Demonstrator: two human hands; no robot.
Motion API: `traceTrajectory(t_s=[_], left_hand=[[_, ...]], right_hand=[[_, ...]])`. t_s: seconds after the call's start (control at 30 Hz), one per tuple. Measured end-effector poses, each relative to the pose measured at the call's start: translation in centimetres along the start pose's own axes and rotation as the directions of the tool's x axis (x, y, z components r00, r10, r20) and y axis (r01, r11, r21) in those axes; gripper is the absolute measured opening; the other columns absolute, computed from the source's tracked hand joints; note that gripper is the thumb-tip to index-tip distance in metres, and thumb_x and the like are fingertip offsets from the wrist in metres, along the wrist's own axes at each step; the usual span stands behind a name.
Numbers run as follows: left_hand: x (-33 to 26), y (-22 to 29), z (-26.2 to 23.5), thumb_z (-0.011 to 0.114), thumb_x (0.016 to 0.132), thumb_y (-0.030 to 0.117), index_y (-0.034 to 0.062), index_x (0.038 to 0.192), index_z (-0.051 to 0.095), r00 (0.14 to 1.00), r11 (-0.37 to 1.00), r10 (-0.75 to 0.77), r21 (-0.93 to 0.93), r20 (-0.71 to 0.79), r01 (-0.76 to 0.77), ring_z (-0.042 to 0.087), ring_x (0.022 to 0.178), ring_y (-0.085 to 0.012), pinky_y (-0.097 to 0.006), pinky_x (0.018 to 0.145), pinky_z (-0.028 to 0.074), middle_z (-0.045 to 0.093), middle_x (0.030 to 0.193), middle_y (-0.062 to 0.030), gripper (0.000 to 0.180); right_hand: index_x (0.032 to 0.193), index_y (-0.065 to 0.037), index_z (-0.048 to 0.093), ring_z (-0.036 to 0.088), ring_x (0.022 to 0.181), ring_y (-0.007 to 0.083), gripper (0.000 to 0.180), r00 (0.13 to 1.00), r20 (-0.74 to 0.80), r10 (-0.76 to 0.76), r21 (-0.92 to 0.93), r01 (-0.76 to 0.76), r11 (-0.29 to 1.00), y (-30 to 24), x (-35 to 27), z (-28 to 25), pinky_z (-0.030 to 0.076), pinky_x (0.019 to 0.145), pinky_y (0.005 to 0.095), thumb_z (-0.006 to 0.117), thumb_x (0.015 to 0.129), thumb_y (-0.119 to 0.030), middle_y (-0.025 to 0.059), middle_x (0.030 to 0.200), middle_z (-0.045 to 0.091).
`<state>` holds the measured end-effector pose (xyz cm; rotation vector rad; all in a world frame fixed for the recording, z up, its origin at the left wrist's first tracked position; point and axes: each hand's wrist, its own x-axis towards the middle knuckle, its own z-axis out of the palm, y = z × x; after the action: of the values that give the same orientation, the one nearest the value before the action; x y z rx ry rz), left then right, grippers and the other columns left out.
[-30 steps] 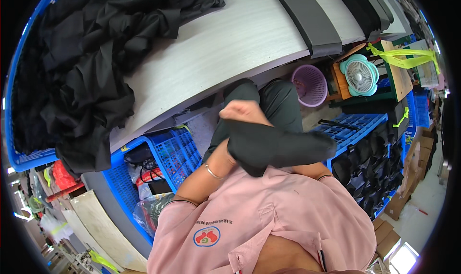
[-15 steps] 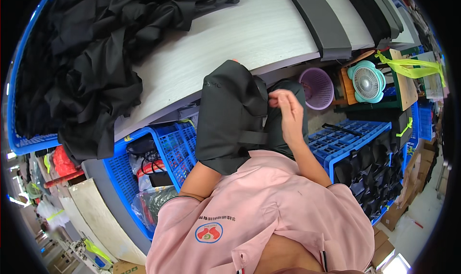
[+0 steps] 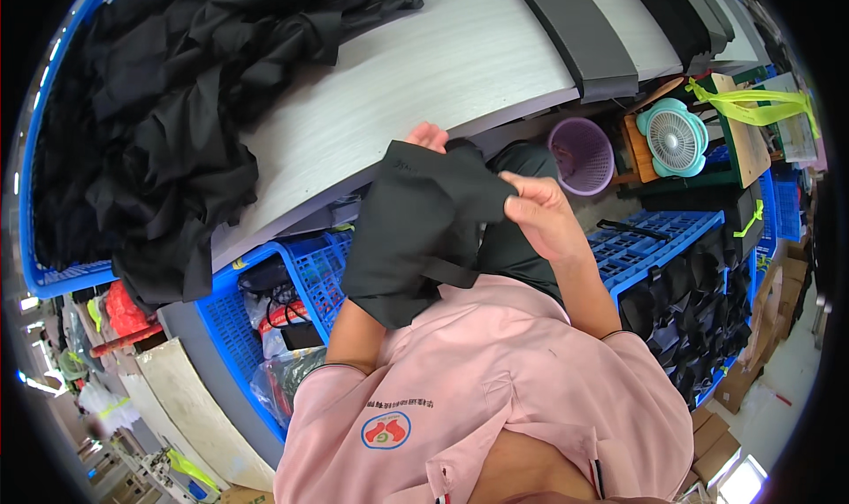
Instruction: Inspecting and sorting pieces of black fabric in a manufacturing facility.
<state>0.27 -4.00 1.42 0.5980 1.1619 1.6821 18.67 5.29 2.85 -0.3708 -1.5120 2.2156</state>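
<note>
Grip on the black fabric piece (image 3: 423, 230) is two-handed: the right hand (image 3: 541, 214) pinches its upper right edge between thumb and fingers, closed on the cloth, while the left hand (image 3: 428, 136) sits behind the top edge with only the fingertips showing above it, so its hold is judged a grasp from underneath but cannot be fully confirmed. The piece hangs in front of the pink-shirted chest, just below the edge of the pale worktable (image 3: 424, 71), with a strap crossing its lower part. For clean handling, the pinch ought to stay near the hem so the panel hangs flat, and both hands should keep level to avoid twisting the strap. Right forearm rises from the lower edge, elbow bent, wrist turned inward; left forearm is mostly hidden behind the cloth. Outward: a heap of black garments (image 3: 168, 106) on the table's left, a grey folded panel (image 3: 579, 35) at its right, blue crates (image 3: 292, 274) below, a purple basket (image 3: 582, 155) and a small teal fan (image 3: 676, 137) beside it.
</note>
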Motion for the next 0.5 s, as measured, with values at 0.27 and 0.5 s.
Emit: traceTrajectory(t_s=[0.27, 0.5], left_hand=[[-2.2, -2.2, 1.0, 0.051, 0.099, 0.013, 0.0043, 0.152, 0.033, 0.914, 0.999, -0.036, 0.036, 0.403, 0.023, 0.035, 0.145, -0.0247, -0.035, 0.119, 0.028, 0.038, 0.156, -0.0115, 0.056], [-0.5, -1.4, -1.2, 0.045, 0.102, 0.023, 0.0112, 0.156, 0.028, 0.817, 0.053, 0.206, 0.828, 0.538, -0.558, 0.022, 0.151, -0.0221, -0.035, 0.124, 0.016, 0.026, 0.163, -0.0053, 0.058]], right_hand=[[0.110, -0.002, 0.068, 0.063, 0.090, 0.0076, 0.022, 0.810, -0.584, 0.045, 0.074, -0.002, 0.997, -1.4, 4.2, -0.8, 0.050, 0.083, 0.0247, 0.059, 0.102, -0.020, 0.0015, 0.103, 0.069], [0.138, 0.000, 0.047, 0.058, 0.116, 0.0319, 0.072, 0.731, -0.155, -0.664, -0.930, 0.118, 0.347, 1.5, 1.4, 1.7, 0.046, 0.099, 0.0408, 0.080, 0.075, -0.008, 0.0177, 0.135, 0.052]])
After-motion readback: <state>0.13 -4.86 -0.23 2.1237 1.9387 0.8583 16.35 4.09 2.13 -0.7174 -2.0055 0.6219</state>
